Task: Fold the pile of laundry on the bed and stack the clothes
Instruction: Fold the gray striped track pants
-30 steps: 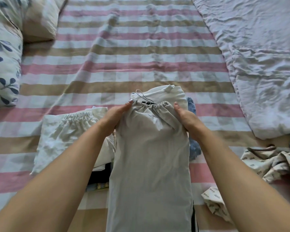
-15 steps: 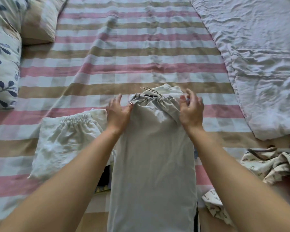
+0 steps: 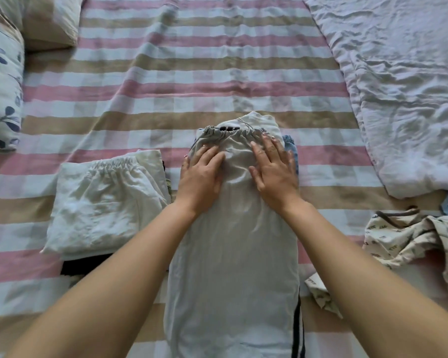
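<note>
The pants (image 3: 230, 241) lie lengthwise on the bed (image 3: 192, 73), waistband at the far end, their upper part draped over a low stack. A white piece (image 3: 256, 122) shows just beyond the waistband and a blue one (image 3: 290, 146) at the pants' right edge.

A second ago both hands pinched the waistband at its two corners. Now that grip is gone. The left hand (image 3: 202, 174) and right hand (image 3: 274, 171) lie palm-down on the pants just below the waistband, fingers straight and spread, holding nothing and pressing the cloth flat.

So the placing looks finished and the smoothing is in hand. The pants are at full length, so a fold across the middle is probably still due before they count as stacked.

Left of the pants sits a folded white garment (image 3: 106, 202). Right of the pants, a printed garment (image 3: 411, 241) lies crumpled and unfolded, so laundry remains.
</note>
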Demonstrator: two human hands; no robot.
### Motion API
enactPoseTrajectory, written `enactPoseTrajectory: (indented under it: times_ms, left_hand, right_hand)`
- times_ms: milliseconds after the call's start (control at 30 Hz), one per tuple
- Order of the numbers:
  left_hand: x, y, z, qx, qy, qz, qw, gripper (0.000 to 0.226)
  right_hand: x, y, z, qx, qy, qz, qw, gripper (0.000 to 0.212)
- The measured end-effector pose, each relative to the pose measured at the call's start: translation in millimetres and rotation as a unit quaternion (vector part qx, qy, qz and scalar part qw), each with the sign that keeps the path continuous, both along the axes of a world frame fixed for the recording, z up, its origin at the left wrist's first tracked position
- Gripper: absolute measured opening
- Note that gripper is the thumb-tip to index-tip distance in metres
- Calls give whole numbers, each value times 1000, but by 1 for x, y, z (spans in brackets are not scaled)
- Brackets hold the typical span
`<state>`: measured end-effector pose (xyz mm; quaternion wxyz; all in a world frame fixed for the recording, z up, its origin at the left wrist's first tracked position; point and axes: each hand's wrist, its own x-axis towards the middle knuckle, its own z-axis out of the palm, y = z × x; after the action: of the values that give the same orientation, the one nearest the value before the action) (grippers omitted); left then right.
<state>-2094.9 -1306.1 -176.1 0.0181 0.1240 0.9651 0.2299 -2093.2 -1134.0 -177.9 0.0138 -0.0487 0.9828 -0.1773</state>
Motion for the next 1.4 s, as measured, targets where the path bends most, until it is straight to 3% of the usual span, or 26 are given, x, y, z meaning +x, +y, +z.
enactPoseTrajectory:
  times_ms: [100, 167, 400, 567, 733, 933, 1133, 1400]
  left_hand:
    - [52, -8, 14, 96, 100, -36, 990, 36]
    - [102, -14, 17, 129, 103, -45, 985, 29]
    - [300, -37, -18, 181, -41, -31, 982, 22]
    - [388, -54, -46, 164, -88, -64, 980, 28]
    - [425, -72, -75, 86, -51, -150, 984, 35]
    - [434, -74, -95, -40, 30, -190, 980, 43]
    - [430, -67, -88, -30, 56, -158, 985, 21]
    - [478, -74, -71, -12, -26, -217, 976, 25]
  right_hand:
    - [60, -4, 13, -90, 124, 2, 988, 42]
    - [115, -7, 13, -126, 148, 13, 981, 34]
    - [310, -2, -16, -214, -7, 45, 976, 18]
    - [387, 8, -41, -220, -95, 58, 969, 16]
    - [428, 21, -63, -164, -55, 116, 978, 26]
    - [457, 37, -81, 18, -64, 223, 973, 67]
    - [448, 34, -69, 18, -7, 185, 982, 50]
    - [474, 44, -48, -28, -29, 225, 973, 34]
